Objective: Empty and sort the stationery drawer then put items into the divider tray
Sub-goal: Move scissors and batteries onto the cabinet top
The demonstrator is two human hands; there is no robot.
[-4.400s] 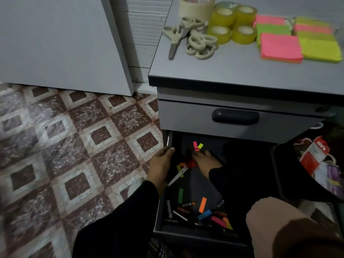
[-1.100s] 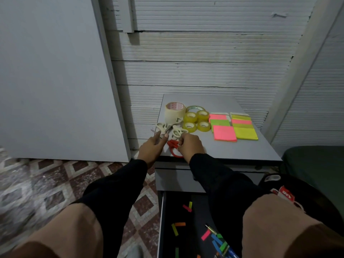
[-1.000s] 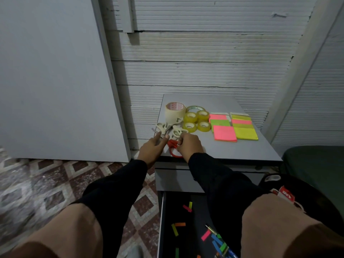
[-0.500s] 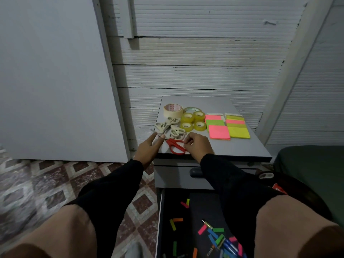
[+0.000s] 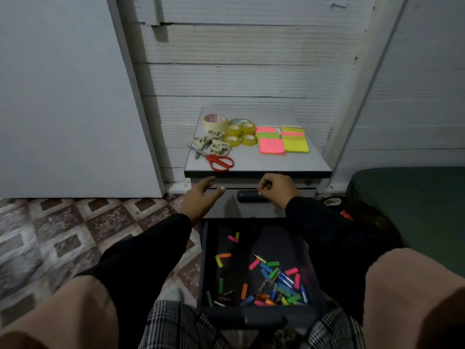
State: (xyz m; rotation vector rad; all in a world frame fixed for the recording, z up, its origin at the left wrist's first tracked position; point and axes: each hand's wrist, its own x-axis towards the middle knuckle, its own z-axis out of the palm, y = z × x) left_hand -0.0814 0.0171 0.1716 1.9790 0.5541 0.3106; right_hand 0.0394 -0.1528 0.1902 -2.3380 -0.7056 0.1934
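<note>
Two hands are hovering empty before the grey cabinet table (image 5: pixel 276 163): left hand (image 5: pixel 201 197) spread apart, right hand (image 5: pixel 275 190) loosely curled. Reaching next into the open dark drawer (image 5: pixel 254 311) at 6 o'clock, gathering colourful tabs (image 5: pixel 274 285) by kind, is wisest. Red-handled scissors (image 5: pixel 217 159), gripped half a second ago, are now lying at 11 o'clock.

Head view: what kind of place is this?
Probably a room in a home, not an office: patterned floor tiles, a small drawer cabinet against a paneled wall, and what looks like a green couch.
</note>
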